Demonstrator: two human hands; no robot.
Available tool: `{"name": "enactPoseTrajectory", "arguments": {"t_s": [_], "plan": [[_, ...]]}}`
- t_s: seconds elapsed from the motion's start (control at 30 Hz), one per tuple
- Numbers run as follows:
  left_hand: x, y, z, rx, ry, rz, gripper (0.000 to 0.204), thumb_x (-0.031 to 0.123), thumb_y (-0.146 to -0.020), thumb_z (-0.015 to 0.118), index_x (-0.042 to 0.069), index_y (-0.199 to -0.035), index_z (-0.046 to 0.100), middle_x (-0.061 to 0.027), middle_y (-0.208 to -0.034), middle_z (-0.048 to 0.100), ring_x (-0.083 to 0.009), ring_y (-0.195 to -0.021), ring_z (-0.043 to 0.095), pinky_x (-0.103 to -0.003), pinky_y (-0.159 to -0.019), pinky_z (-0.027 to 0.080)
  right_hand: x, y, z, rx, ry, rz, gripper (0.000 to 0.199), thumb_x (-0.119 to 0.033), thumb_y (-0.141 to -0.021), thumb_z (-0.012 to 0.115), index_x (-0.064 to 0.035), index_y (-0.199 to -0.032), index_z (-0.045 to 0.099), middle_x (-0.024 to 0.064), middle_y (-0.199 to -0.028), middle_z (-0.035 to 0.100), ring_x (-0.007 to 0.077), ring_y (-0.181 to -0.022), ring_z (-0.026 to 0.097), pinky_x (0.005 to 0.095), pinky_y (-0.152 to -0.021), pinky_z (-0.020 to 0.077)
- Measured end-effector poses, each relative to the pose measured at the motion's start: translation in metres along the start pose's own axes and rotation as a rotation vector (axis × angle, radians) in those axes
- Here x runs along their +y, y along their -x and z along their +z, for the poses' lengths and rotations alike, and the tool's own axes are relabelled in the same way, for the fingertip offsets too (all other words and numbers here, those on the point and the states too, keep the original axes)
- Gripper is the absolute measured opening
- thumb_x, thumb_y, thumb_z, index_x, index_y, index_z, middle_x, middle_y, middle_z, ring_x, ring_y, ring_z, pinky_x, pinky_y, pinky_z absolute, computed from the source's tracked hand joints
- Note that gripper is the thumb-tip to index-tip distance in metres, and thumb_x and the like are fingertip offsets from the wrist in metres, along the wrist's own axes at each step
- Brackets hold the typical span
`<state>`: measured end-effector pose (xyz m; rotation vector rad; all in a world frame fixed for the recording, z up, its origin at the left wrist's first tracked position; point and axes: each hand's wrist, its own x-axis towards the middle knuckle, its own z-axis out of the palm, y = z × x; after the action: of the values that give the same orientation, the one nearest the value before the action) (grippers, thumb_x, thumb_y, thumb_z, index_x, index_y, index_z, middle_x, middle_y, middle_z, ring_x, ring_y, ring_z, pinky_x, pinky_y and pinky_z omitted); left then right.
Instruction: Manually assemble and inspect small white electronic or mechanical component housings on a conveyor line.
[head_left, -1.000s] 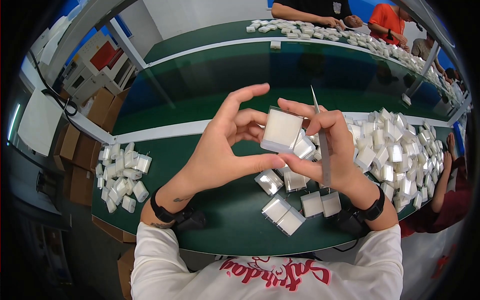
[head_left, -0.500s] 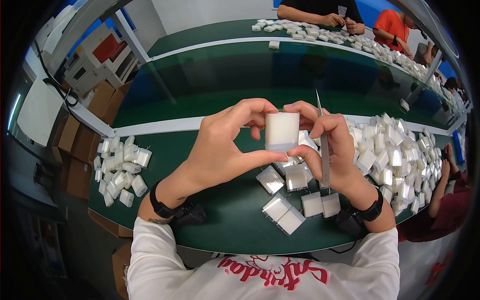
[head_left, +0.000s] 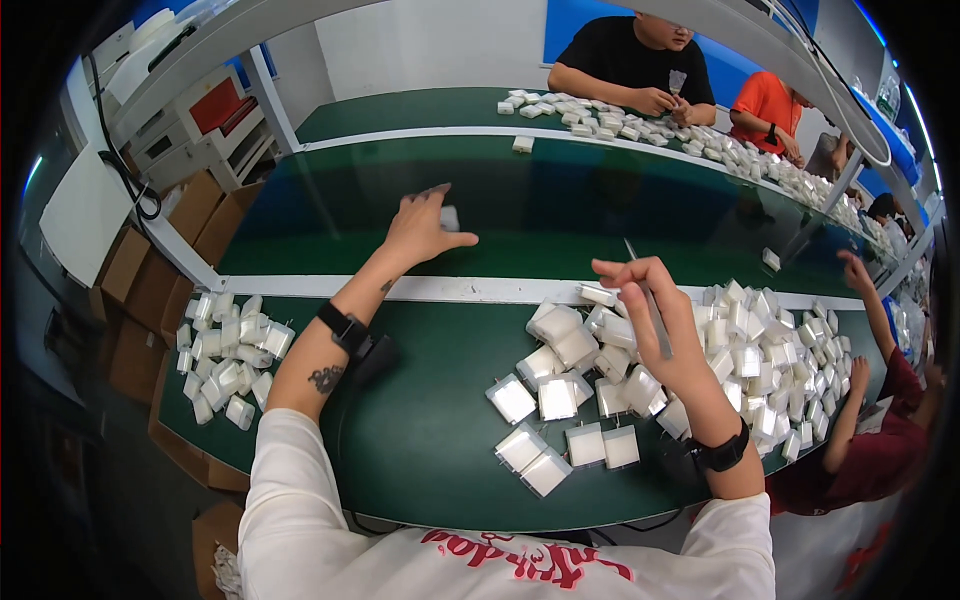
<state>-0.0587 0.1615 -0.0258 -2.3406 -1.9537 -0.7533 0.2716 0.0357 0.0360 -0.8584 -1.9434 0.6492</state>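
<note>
Now the left hand (head_left: 418, 228), fingers spread loosely over a small white block (head_left: 450, 217), reaches out across the white strip onto the dark conveyor belt (head_left: 560, 215), while the right hand (head_left: 650, 310) pinches thin metal tweezers (head_left: 648, 300) above the heap of white adapters (head_left: 760, 360) toward the green worktop's (head_left: 430, 400) right edge.

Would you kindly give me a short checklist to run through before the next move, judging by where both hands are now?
1. Left hand reaches the dark green conveyor belt: ok.
2. Small white square plastic block is under the left fingers; whether it rests flat on the belt: cannot tell.
3. Right hand grips the thin metal tweezers: ok.
4. Heap of white square plastic blocks lies within the right hand's reach: ok.
5. Belt beside the left hand is bare: ok.
</note>
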Motion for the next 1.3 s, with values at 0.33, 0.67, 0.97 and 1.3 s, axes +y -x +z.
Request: {"name": "enactPoseTrajectory", "arguments": {"t_s": [0.33, 0.67, 0.97, 1.3], "plan": [[0.031, -0.174, 0.069, -0.332, -0.27, 0.036, 0.084, 0.081, -0.076, 0.054, 0.039, -0.147, 0.04, -0.0289, -0.155, 0.021, -0.0532, -0.142, 0.018, -0.069, -0.111, 0.015, 0.025, 0.056, -0.031, 0.03, -0.04, 0.105, 0.015, -0.009, -0.102, 0.043, 0.0006, -0.098, 0.054, 0.0188, -0.108, 0.071, 0.0211, -0.088, 0.069, 0.0297, -0.077, 0.0505], [-0.02, -0.242, 0.14, -0.237, -0.235, -0.068, 0.083, 0.068, -0.075, 0.067, 0.01, -0.133, 0.056, -0.014, -0.146, 0.043, -0.0308, -0.128, 0.051, -0.056, -0.106, 0.038, 0.034, 0.066, -0.033, 0.058, -0.016, 0.069, 0.009, -0.002, -0.097, 0.046, 0.0009, -0.091, 0.052, 0.0205, -0.099, 0.072, 0.0257, -0.083, 0.07, 0.0334, -0.077, 0.0546], [-0.026, -0.23, 0.147, -0.032, -0.177, 0.082, 0.08, 0.06, -0.078, 0.069, 0.016, -0.141, 0.047, -0.0249, -0.141, 0.045, -0.0448, -0.133, 0.04, -0.054, -0.106, 0.039, 0.033, 0.069, -0.034, 0.074, 0.036, 0.105, 0.008, 0.0, -0.093, 0.051, -0.0005, -0.088, 0.057, 0.0159, -0.101, 0.073, 0.0205, -0.069, 0.064, 0.0302, -0.067, 0.0512], [-0.036, -0.235, 0.16, 0.05, 0.054, -0.035, 0.05, 0.025, -0.075, 0.075, 0.013, -0.12, 0.056, -0.0178, -0.115, 0.059, -0.0368, -0.108, 0.058, -0.047, -0.091, 0.049, 0.04, 0.071, -0.03, -0.021, 0.102, 0.096, 0.005, 0.001, -0.09, 0.053, -0.0006, -0.088, 0.057, 0.0167, -0.099, 0.073, 0.0249, -0.071, 0.066, 0.0329, -0.065, 0.05]]}}
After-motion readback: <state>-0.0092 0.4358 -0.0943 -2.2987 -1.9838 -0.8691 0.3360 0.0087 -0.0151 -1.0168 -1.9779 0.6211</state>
